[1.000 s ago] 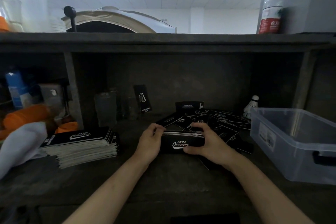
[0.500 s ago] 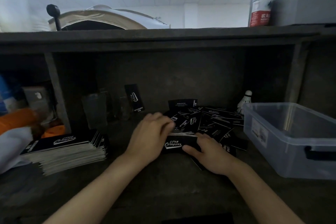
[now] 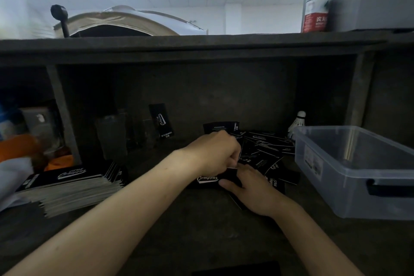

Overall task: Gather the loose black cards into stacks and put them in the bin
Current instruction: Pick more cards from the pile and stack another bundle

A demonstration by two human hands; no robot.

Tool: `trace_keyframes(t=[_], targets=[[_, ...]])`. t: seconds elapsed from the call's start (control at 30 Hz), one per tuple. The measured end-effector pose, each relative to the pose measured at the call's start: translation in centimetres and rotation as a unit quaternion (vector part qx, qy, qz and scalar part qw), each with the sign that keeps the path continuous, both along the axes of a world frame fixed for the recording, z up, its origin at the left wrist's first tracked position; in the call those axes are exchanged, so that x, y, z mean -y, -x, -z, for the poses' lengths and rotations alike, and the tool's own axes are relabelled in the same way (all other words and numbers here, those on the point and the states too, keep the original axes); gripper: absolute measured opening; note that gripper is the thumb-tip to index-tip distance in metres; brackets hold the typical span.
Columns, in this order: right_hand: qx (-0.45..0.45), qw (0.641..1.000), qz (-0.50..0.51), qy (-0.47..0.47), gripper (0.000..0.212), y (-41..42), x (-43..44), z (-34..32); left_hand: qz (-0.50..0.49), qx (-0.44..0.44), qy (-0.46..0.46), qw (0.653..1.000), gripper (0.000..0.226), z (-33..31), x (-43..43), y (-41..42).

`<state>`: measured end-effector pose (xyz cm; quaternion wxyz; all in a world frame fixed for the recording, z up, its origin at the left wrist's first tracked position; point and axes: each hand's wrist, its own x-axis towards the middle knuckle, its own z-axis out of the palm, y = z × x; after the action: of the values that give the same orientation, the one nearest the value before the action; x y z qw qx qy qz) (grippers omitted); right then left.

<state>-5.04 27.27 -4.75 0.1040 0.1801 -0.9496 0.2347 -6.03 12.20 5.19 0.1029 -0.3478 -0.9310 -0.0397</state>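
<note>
- The left hand (image 3: 215,154) reaches over the top edge of a small stack (image 3: 208,179) of black cards, fingers bent and clamped on it. The fingertips themselves are tucked out of sight.
- The right hand (image 3: 253,190) grips that same small stack at its right end, with the thumb pressed along the front face and the other fingers wrapped behind.
- So the small stack stands on edge, squeezed between both hands, low on the table (image 3: 201,235). Its white "Camping" logo faces the person.
- Just beyond both hands there's a messy spread of loose black cards (image 3: 266,148), overlapping every which way. A few poke out from under the right hand.
- The bin (image 3: 336,188), clear plastic with a dark handle, sits to the right of the right hand, near but not touching.
- Well out to the left of the left hand, a big stack (image 3: 71,186) of the same cards lies flat.
- Beyond the left hand, a single card (image 3: 161,121) leans upright against the back wall.
- A shuttlecock (image 3: 299,121) stands behind the bin's far corner.
</note>
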Motion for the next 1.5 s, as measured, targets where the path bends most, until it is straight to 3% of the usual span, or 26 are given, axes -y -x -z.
trace_keyframes(t=[0.1,0.23,0.3,0.37,0.43,0.5,0.63,0.7,0.77,0.83,0.93,1.07,1.13,1.23,1.3,1.37,1.43,1.5], targets=[[-0.006,1.000,-0.010,0.015,0.044,0.1,-0.1,0.1,0.032,-0.053,-0.002,0.998,0.012,1.1,0.6,0.3],[-0.007,0.998,-0.018,0.055,0.046,-0.2,-0.2,0.0,0.067,-0.102,-0.143,0.982,0.010,2.1,2.5,0.7],[-0.007,0.996,-0.021,0.083,0.053,-0.2,-0.3,0.0,0.067,-0.148,-0.265,0.950,0.009,2.4,3.5,0.6],[-0.001,0.995,-0.022,0.093,0.043,-0.2,-0.3,0.1,0.030,-0.175,-0.374,0.910,0.008,2.5,4.5,0.0],[0.009,0.994,-0.026,0.105,0.036,-0.1,-0.3,0.0,0.004,-0.166,-0.427,0.889,0.007,2.6,5.1,-0.5],[0.020,0.992,-0.027,0.121,0.045,-0.1,-0.4,-0.1,0.012,-0.157,-0.420,0.894,0.006,2.5,5.1,-0.6],[0.007,0.988,-0.033,0.151,0.062,-0.5,-0.1,-0.2,0.051,-0.133,-0.311,0.940,0.006,2.8,3.6,-0.3],[-0.002,0.986,-0.041,0.161,0.058,-0.8,0.0,-0.2,0.052,-0.130,-0.266,0.954,0.007,3.3,2.8,0.1],[-0.010,0.985,-0.047,0.167,0.045,-0.9,-0.1,-0.2,0.055,-0.148,-0.278,0.947,0.008,3.8,2.5,0.4],[-0.016,0.984,-0.048,0.170,0.030,-0.8,-0.2,-0.1,0.043,-0.176,-0.353,0.918,0.010,3.8,3.0,0.5],[-0.008,0.981,-0.055,0.185,0.006,-0.6,-0.4,-0.2,-0.038,-0.182,-0.500,0.846,0.008,3.9,4.4,0.5],[-0.006,0.976,-0.062,0.209,0.002,-0.5,-0.6,-0.2,-0.140,-0.106,-0.710,0.682,0.012,5.3,6.3,0.3],[-0.006,0.973,-0.068,0.219,0.003,-0.5,-0.7,-0.1,-0.181,-0.066,-0.752,0.630,0.012,6.5,6.7,0.0],[-0.004,0.972,-0.079,0.223,0.003,-0.4,-0.6,0.0,-0.221,0.018,-0.783,0.582,0.014,8.5,7.3,0.3],[-0.007,0.970,-0.094,0.224,0.005,-0.4,-0.5,0.0,-0.237,0.065,-0.764,0.597,0.015,9.1,7.4,0.6],[-0.004,0.968,-0.104,0.227,0.006,-0.5,-0.5,0.0,-0.267,0.056,-0.712,0.647,0.014,9.0,7.5,0.5],[-0.001,0.968,-0.108,0.227,0.007,-0.6,-0.5,-0.1,-0.268,-0.010,-0.667,0.696,0.011,7.8,7.7,-0.5],[-0.006,0.968,-0.110,0.225,0.009,-0.7,-0.4,-0.1,-0.195,-0.146,-0.568,0.786,0.028,6.0,7.9,-1.5]])
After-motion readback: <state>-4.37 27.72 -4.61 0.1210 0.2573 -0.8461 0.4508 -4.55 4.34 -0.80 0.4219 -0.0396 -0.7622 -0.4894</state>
